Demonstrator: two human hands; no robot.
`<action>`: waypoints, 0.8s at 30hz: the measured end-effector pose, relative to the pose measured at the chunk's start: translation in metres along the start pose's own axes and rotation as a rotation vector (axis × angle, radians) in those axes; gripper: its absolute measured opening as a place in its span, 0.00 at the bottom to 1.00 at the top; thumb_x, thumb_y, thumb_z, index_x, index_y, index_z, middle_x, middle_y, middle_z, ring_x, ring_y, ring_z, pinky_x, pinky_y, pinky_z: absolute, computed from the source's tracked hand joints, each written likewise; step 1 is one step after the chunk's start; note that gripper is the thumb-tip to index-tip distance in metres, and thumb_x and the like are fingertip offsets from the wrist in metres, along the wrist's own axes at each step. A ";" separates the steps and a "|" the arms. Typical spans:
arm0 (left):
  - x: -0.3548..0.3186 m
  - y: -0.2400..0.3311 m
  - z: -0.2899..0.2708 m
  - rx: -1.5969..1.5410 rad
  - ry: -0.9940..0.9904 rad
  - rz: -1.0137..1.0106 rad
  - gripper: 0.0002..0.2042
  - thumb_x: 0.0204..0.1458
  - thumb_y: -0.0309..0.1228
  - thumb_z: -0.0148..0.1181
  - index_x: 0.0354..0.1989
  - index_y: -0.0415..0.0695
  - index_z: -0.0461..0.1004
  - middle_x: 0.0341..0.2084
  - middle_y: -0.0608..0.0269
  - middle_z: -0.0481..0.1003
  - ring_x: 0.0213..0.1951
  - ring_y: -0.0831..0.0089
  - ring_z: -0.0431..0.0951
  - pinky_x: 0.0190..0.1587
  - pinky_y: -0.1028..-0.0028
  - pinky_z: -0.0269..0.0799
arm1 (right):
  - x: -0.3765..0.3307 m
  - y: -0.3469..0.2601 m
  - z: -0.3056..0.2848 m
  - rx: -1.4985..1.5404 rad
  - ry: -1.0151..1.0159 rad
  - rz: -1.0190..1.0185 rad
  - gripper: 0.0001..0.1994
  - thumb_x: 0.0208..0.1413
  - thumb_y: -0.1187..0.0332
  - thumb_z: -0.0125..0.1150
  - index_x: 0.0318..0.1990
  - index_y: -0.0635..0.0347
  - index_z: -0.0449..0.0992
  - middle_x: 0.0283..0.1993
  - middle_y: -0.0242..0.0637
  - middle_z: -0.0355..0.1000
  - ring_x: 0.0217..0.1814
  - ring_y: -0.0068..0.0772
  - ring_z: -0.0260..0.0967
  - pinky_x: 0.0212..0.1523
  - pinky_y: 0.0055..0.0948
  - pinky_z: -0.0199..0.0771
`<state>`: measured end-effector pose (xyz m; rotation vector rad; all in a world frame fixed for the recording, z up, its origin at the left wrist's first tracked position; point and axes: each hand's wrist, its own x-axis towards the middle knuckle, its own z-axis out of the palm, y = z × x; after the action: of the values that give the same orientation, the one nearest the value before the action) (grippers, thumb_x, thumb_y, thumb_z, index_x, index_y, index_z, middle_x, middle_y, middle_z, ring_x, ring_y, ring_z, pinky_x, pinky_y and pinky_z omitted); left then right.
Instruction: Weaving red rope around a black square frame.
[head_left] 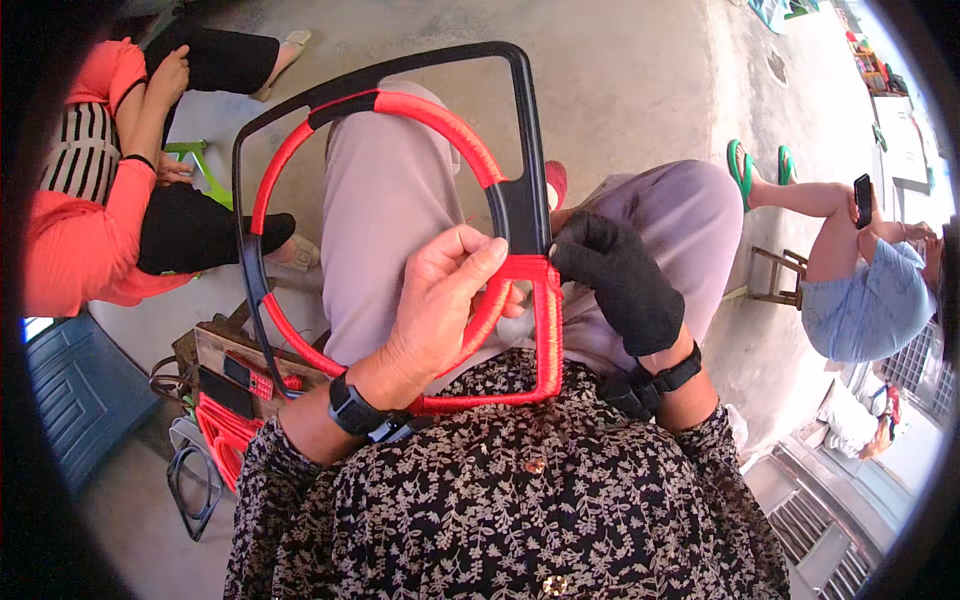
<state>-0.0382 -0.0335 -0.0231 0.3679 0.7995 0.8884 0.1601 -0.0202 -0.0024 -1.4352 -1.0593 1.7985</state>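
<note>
On the lap, black frame (525,140) half wound in red cord (545,320).
Bare left hand (440,300) pinching cord at the frame's lower right corner; gloved right hand (620,280) gripping just beside, equally near; wound bar running downward.

Left hand (440,300) is bare, fingers curled with fingertips pinched together, black band on the wrist. Right hand (620,275) wears a black glove, fingers bunched toward the left, strap on that wrist too.
</note>
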 end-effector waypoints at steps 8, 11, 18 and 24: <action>-0.006 0.007 -0.002 0.195 0.061 -0.089 0.05 0.59 0.30 0.51 0.32 0.43 0.69 0.25 0.60 0.76 0.25 0.74 0.78 0.29 0.75 0.77 | -0.001 -0.001 -0.005 -0.086 -0.109 0.076 0.05 0.52 0.70 0.60 0.30 0.62 0.73 0.29 0.28 0.71 0.34 0.17 0.66 0.37 0.21 0.67; -0.006 0.010 -0.001 0.214 0.045 -0.114 0.06 0.59 0.30 0.52 0.32 0.43 0.69 0.25 0.61 0.76 0.25 0.75 0.78 0.29 0.76 0.77 | -0.001 -0.001 -0.008 -0.153 -0.120 0.039 0.06 0.53 0.69 0.60 0.31 0.62 0.74 0.30 0.28 0.71 0.34 0.16 0.66 0.38 0.21 0.68; 0.011 0.014 0.002 0.192 0.053 -0.059 0.05 0.59 0.30 0.52 0.33 0.43 0.69 0.26 0.61 0.76 0.25 0.74 0.77 0.29 0.75 0.76 | -0.012 0.005 -0.002 -0.210 -0.037 -0.158 0.10 0.54 0.68 0.58 0.32 0.68 0.74 0.25 0.36 0.71 0.28 0.22 0.69 0.31 0.25 0.70; 0.020 0.021 0.010 0.049 0.009 -0.104 0.03 0.57 0.27 0.52 0.34 0.41 0.68 0.25 0.62 0.75 0.23 0.74 0.76 0.24 0.75 0.72 | -0.025 0.006 -0.014 -0.262 -0.052 -0.087 0.10 0.56 0.68 0.56 0.37 0.66 0.76 0.30 0.40 0.73 0.32 0.21 0.70 0.35 0.26 0.71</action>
<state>-0.0349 -0.0048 -0.0136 0.3621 0.8428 0.7748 0.1794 -0.0406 0.0034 -1.4726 -1.4051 1.6913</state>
